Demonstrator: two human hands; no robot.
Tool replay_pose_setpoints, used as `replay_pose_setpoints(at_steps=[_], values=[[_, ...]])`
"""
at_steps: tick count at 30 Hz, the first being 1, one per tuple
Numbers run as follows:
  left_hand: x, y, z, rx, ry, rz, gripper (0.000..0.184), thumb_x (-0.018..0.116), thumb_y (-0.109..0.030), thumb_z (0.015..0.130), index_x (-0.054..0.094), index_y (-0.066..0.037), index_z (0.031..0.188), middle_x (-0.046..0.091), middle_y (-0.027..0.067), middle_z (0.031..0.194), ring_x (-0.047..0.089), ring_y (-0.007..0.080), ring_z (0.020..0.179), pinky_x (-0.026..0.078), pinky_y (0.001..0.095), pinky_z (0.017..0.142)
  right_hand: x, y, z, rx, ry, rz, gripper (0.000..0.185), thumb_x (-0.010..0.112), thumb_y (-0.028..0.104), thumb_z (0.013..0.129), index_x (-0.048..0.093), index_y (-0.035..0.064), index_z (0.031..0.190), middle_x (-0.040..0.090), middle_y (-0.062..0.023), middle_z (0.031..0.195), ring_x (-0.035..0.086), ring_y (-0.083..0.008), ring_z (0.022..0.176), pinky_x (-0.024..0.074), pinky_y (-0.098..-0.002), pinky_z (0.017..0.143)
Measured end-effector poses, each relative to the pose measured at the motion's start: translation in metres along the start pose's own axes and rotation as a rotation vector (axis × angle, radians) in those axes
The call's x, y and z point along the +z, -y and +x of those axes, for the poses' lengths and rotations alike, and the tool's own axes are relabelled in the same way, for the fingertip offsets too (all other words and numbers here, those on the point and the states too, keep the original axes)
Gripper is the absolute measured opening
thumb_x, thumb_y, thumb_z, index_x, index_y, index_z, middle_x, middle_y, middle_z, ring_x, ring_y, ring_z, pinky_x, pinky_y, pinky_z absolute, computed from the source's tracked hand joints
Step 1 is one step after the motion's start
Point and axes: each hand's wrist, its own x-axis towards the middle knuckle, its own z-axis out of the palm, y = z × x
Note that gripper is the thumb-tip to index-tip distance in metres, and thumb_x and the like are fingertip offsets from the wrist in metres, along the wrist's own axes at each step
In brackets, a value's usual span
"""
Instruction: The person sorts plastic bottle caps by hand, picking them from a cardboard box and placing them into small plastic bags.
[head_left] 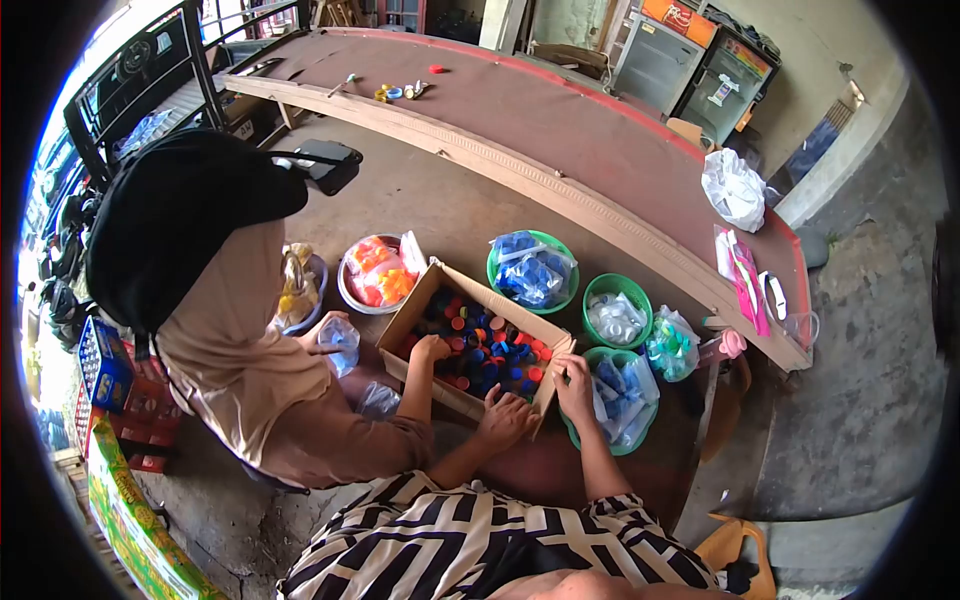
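Observation:
A cardboard box (408,325) holds many red, blue and black bottle caps (490,345). My left hand (507,417) is at the box's near edge, its fingers spread and no object visible in it. At the box's right corner my right hand (573,385) rests with bent fingers against the cardboard; whether it grips the edge is unclear. A co-worker's hand (431,348) reaches over the left side of the box, and that person's other hand is beside a clear plastic bag (341,345).
Green baskets (574,300) with bagged caps stand behind and right of the box. A bowl (347,296) of orange bags is at its left. Beyond runs a long wooden ledge (500,170). The co-worker (270,380) sits close on the left.

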Motion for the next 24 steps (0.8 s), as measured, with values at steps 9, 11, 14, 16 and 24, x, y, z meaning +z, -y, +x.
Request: replay_pose_setpoints(at_steps=[9,11,14,16,24], values=[[-0.032,-0.006,-0.064,0.050,-0.237,-0.028,0.039,0.068,-0.015,0.078,0.057,-0.010,0.115,0.051,0.0128,0.127,0.049,0.0334,0.116,0.036,0.0451,0.099,-0.015,-0.002,-0.068,0.052,0.022,0.123,0.019,0.065,0.003,0.083,0.064,0.0057,0.102,0.058,-0.0100,0.113,0.056,-0.0263,0.105,0.0492,-0.0356,0.082],[-0.033,-0.001,-0.088,-0.052,-0.220,-0.023,0.037,0.066,-0.014,0.078,0.057,-0.009,0.113,0.050,0.0139,0.128,0.047,0.0358,0.115,0.037,0.0469,0.098,-0.022,-0.006,-0.076,0.081,0.033,0.139,0.018,0.064,0.003,0.083,0.064,0.0047,0.102,0.059,-0.0100,0.113,0.057,-0.0249,0.105,0.0501,-0.0340,0.082],[-0.032,0.010,-0.118,-0.208,-0.251,0.020,0.036,0.066,-0.013,0.077,0.056,-0.008,0.112,0.048,0.0165,0.127,0.046,0.0396,0.114,0.037,0.0490,0.096,-0.034,-0.004,-0.087,0.097,0.031,0.189,0.018,0.062,0.005,0.085,0.063,0.0057,0.103,0.059,-0.0107,0.112,0.057,-0.0271,0.105,0.0499,-0.0359,0.082],[-0.027,0.018,-0.139,-0.277,-0.290,0.062,0.037,0.066,-0.014,0.077,0.056,-0.008,0.112,0.049,0.0179,0.125,0.045,0.0409,0.113,0.037,0.0493,0.095,-0.043,-0.001,-0.091,0.092,0.039,0.208,0.016,0.061,0.004,0.086,0.063,0.0053,0.103,0.059,-0.0098,0.111,0.058,-0.0258,0.104,0.0505,-0.0354,0.082],[-0.030,0.028,-0.164,-0.540,-0.124,0.099,0.060,0.076,-0.017,0.068,0.053,-0.009,0.123,0.047,0.0178,0.122,0.045,0.0406,0.113,0.036,0.0492,0.096,-0.047,-0.004,-0.098,0.151,0.088,0.269,0.016,0.059,0.003,0.088,0.062,0.0027,0.104,0.060,-0.0100,0.108,0.060,-0.0232,0.100,0.0510,-0.0335,0.082]])
